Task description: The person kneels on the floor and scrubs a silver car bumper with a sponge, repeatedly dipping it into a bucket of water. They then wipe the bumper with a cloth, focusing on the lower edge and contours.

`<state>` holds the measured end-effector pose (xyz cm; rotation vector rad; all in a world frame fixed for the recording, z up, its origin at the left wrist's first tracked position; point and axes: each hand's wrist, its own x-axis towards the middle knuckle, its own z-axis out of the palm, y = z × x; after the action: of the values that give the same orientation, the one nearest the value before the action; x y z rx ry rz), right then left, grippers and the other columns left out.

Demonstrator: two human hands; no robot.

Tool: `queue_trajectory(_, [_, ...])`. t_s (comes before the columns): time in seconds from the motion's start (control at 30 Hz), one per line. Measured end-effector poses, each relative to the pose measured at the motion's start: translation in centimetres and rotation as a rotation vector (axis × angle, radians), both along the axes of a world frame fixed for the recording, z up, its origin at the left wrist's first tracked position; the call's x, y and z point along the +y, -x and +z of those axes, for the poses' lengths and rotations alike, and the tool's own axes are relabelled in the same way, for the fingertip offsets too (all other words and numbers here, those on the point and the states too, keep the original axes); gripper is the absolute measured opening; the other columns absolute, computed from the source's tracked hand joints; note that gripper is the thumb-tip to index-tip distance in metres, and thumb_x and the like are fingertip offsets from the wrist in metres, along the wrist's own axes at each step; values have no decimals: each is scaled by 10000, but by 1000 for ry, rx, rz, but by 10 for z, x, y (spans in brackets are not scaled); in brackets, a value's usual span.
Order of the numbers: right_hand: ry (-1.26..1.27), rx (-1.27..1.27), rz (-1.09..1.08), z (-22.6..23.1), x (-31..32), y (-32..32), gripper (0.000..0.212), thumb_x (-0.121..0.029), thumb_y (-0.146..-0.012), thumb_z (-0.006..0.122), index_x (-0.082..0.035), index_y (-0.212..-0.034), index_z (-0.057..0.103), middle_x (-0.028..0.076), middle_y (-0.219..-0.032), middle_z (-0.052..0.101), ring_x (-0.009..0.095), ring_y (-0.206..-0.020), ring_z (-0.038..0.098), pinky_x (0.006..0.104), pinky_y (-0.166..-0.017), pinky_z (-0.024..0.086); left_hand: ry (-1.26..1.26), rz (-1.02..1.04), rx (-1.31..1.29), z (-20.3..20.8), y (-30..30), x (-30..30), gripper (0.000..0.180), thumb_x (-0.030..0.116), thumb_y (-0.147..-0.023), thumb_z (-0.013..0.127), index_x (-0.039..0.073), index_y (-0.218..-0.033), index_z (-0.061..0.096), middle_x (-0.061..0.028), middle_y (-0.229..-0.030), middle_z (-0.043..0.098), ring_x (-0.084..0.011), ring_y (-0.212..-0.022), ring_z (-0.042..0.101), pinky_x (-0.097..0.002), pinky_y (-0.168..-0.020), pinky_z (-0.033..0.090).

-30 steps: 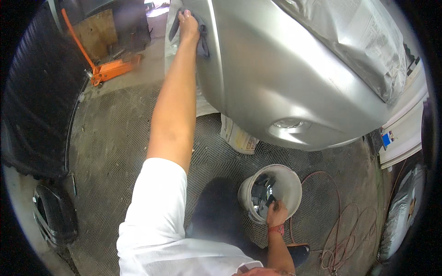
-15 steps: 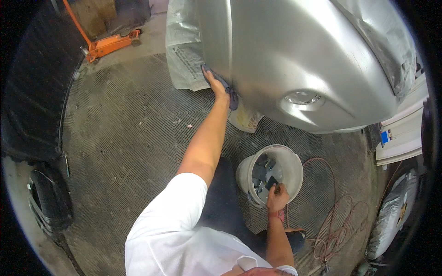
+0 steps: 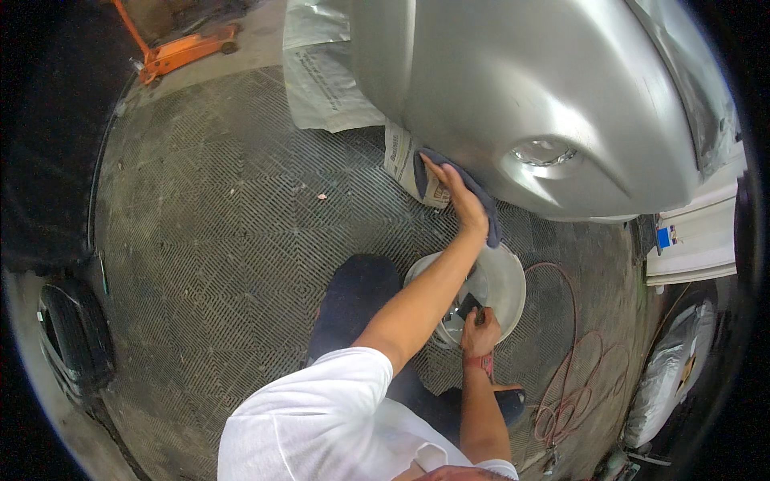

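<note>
My left hand [image 3: 465, 202] is stretched out with its fingers long and its palm against a dark grey cloth [image 3: 491, 218]. Hand and cloth are at the lower edge of a silver car bumper [image 3: 457, 104], beside a strip of masking paper [image 3: 399, 159]. Over a pale bucket [image 3: 515, 282], my right hand [image 3: 480, 337] has its fingers closed around a small dark flat piece [image 3: 470, 305], which looks like sandpaper. My left forearm covers part of the bucket and most of what lies in it.
Ribbed matting [image 3: 208, 240] covers the floor. A reddish hose [image 3: 574, 353] lies coiled to the right of the bucket. At the far left stands an orange floor jack [image 3: 186, 53], and a tyre [image 3: 80, 333] rests nearer. A wrapped silver bundle [image 3: 672, 381] lies at right.
My left hand has moved right and nearer with the cloth, along the bumper's lower edge. My right hand has stayed over the bucket with the dark piece. The view has shifted slightly.
</note>
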<state>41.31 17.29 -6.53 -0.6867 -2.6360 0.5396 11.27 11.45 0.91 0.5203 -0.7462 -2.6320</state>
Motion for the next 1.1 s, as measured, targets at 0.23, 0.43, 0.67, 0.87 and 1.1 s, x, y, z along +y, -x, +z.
queue_trajectory(0.23, [-19,41,7,-7,4,-5,251,-180,-965,769,16,-868,644,243,-748,668,446,-681,666,522,-663,514,890,117,329,18,45,-82,735,451,-1222,228,-49,-1759,197,-284,-1833,190,-451,-1717,112,-542,-1394,48])
queue_trajectory(0.43, [5,8,11,-2,2,-4,223,-172,-960,763,8,-889,653,252,-784,685,477,-742,695,553,-691,526,1240,211,705,142,138,-176,673,400,-1217,256,-28,-1732,324,-255,-1795,338,-448,-1597,380,-561,-1333,213])
queue_trajectory(0.67, [-2,76,12,3,-4,-7,239,-180,-960,764,22,-893,654,271,-805,691,496,-769,696,553,-704,530,1298,201,518,251,239,-238,685,429,-1214,282,0,-1748,314,-238,-1833,268,-401,-1691,263,-514,-1383,189])
queue_trajectory(0.87, [9,68,16,5,-6,-4,259,-196,-969,764,29,-890,661,278,-811,691,494,-768,697,548,-698,524,988,185,305,103,197,-203,719,429,-1222,252,-40,-1765,196,-272,-1836,222,-440,-1716,164,-542,-1392,121])
queue_trajectory(1.1, [22,54,2,-11,9,-11,260,-198,-964,769,18,-865,662,256,-774,681,482,-727,681,532,-678,526,1217,4,677,37,63,-126,688,345,-1210,260,-50,-1767,178,-303,-1829,207,-459,-1710,175,-515,-1394,122])
